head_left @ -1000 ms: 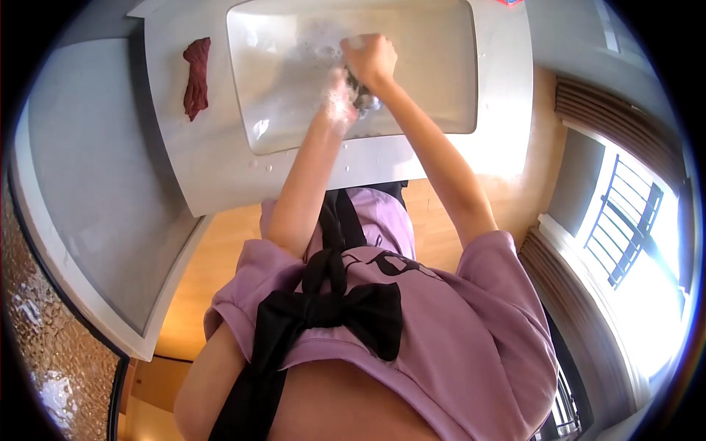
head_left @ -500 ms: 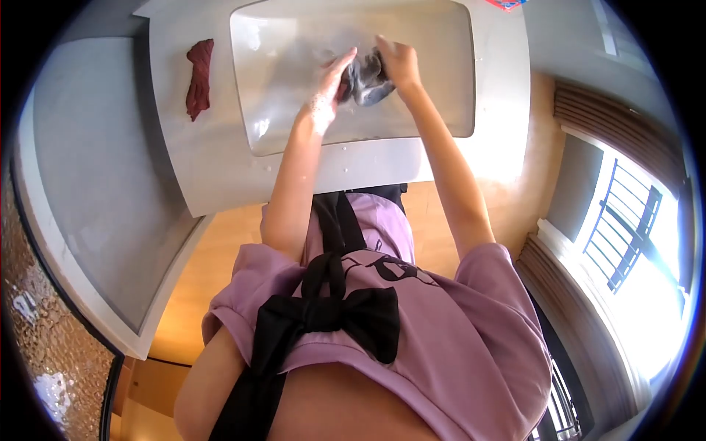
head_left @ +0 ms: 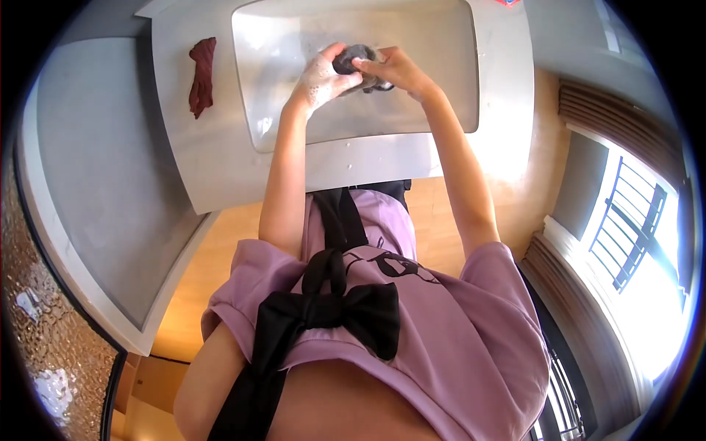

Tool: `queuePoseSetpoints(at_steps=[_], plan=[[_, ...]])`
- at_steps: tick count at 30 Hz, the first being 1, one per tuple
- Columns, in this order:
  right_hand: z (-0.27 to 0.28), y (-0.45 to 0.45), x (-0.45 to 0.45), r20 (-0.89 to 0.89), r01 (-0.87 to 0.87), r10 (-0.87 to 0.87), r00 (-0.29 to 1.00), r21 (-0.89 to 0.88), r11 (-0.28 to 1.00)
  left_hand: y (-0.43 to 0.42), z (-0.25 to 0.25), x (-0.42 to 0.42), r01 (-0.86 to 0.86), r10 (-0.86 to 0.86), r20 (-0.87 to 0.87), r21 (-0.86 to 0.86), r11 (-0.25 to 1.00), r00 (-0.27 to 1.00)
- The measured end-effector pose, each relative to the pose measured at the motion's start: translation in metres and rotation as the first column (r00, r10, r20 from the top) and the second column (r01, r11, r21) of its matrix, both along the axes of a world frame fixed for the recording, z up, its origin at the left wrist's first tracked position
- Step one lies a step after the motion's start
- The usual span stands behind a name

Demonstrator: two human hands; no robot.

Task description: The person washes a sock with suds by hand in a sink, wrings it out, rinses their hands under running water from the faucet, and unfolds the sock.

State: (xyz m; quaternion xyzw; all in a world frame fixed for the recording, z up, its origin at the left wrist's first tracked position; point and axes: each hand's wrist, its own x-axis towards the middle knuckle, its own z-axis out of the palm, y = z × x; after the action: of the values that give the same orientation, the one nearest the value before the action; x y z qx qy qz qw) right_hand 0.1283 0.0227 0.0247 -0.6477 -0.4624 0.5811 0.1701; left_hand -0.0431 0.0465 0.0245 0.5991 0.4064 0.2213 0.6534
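Note:
A bunched, wet dark grey cloth (head_left: 356, 53) is held over the sink (head_left: 437, 103) between both hands. My left hand (head_left: 322, 79), with soap foam on its back and wrist, grips the cloth from the left. From the right, my right hand (head_left: 401, 72) pinches it, the thumb pressed on its near side. A looser dark part of the cloth hangs below the fingers. Cloudy, soapy water appears to lie in the sink. On the counter left of the sink is a twisted maroon cloth (head_left: 202, 78).
The pale counter (head_left: 353, 163) surrounds the sink and carries a few water drops at its front. A red and blue item (head_left: 507, 2) shows at the far right edge. A grey panel (head_left: 118, 184) stands to the left, and a bright window (head_left: 632, 220) is at the right.
My hands have come closer together and the cloth is now gathered into a tighter bundle. Earlier it hung more spread out between them. The maroon cloth stays in its place.

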Motion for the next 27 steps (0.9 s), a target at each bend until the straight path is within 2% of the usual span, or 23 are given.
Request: queuePoseSetpoints(at_steps=[1, 3, 4, 5, 7, 9, 11, 13, 15, 16, 18, 19, 20, 21, 22, 23, 24, 25, 26, 27], plan=[[0.005, -0.001, -0.001, -0.002, -0.001, 0.001, 1.000, 0.000, 1.000, 0.000, -0.006, -0.002, -0.001, 0.001, -0.002, 0.000, 1.000, 1.000], [0.019, -0.002, 0.001, -0.168, 0.271, -0.252, 0.953, 0.098, 0.958, 0.001, -0.007, -0.005, -0.047, 0.053, 0.030, -0.156, 0.987, 0.998], [0.011, -0.002, 0.007, -0.304, 0.363, -0.337, 0.891, 0.031, 0.931, 0.000, 0.004, -0.006, -0.068, 0.072, 0.004, -0.265, 0.962, 0.997], [0.010, -0.002, 0.008, -0.303, 0.361, -0.336, 0.892, 0.029, 0.932, 0.000, -0.001, -0.008, -0.069, 0.073, 0.004, -0.266, 0.961, 0.997], [0.010, -0.001, 0.009, -0.593, 0.564, -0.526, 0.609, -0.143, 0.814, 0.000, -0.009, -0.010, -0.048, 0.193, 0.229, -0.519, 0.853, 0.954], [0.007, 0.000, 0.009, -0.632, 0.553, -0.521, 0.573, -0.171, 0.816, -0.005, -0.015, -0.003, -0.054, 0.203, 0.243, -0.507, 0.860, 0.948], [0.012, 0.001, 0.003, -0.726, 0.538, -0.493, 0.480, -0.200, 0.819, -0.010, -0.019, 0.005, -0.111, 0.208, 0.246, -0.356, 0.928, 0.947], [0.027, 0.003, -0.009, -0.715, 0.572, -0.498, 0.490, -0.166, 0.803, -0.015, -0.021, 0.011, -0.095, 0.204, 0.314, -0.330, 0.939, 0.927], [0.029, 0.002, -0.012, -0.704, 0.606, -0.505, 0.499, -0.134, 0.784, -0.018, -0.025, 0.012, -0.172, 0.222, 0.212, -0.232, 0.957, 0.952], [0.024, 0.002, -0.011, -0.735, 0.618, -0.493, 0.465, -0.130, 0.775, -0.018, -0.026, 0.010, -0.172, 0.222, 0.210, -0.233, 0.957, 0.952], [0.007, 0.005, 0.000, -0.766, 0.627, -0.477, 0.431, -0.126, 0.769, -0.015, -0.029, 0.003, -0.147, 0.173, 0.059, -0.312, 0.939, 0.983], [-0.005, 0.007, 0.011, -0.849, 0.596, -0.375, 0.374, -0.090, 0.798, -0.013, -0.029, 0.000, -0.149, 0.176, 0.058, -0.312, 0.938, 0.983], [-0.017, 0.008, 0.019, -0.914, 0.569, -0.266, 0.307, -0.048, 0.821, -0.011, -0.030, -0.003, -0.158, 0.239, 0.138, -0.433, 0.887, 0.961], [-0.012, 0.005, 0.017, -0.913, 0.568, -0.267, 0.307, -0.049, 0.821, -0.010, -0.027, -0.005, -0.151, 0.308, 0.208, -0.547, 0.823, 0.929], [-0.007, 0.001, 0.015, -0.914, 0.537, -0.020, 0.404, 0.220, 0.814, -0.009, -0.022, -0.006, -0.192, 0.353, 0.175, -0.582, 0.790, 0.919], [-0.003, 0.000, 0.012, -0.843, 0.480, 0.222, 0.490, 0.474, 0.738, -0.008, -0.023, -0.005, -0.195, 0.354, 0.174, -0.580, 0.791, 0.919], [-0.004, -0.001, 0.010, -0.843, 0.479, 0.223, 0.489, 0.473, 0.740, -0.008, -0.027, -0.003, -0.222, 0.474, 0.252, -0.640, 0.735, 0.843], [-0.005, -0.002, 0.008, -0.871, 0.517, 0.121, 0.476, 0.389, 0.762, -0.008, -0.032, -0.001, -0.234, 0.587, 0.315, -0.701, 0.674, 0.746], [-0.007, -0.004, 0.005, -0.888, 0.556, 0.016, 0.460, 0.302, 0.774, -0.007, -0.040, 0.000, -0.196, 0.590, 0.387, -0.695, 0.692, 0.708], [-0.008, -0.004, 0.002, -0.893, 0.593, -0.088, 0.440, 0.215, 0.776, -0.007, -0.040, 0.000, -0.196, 0.591, 0.388, -0.696, 0.691, 0.707]])
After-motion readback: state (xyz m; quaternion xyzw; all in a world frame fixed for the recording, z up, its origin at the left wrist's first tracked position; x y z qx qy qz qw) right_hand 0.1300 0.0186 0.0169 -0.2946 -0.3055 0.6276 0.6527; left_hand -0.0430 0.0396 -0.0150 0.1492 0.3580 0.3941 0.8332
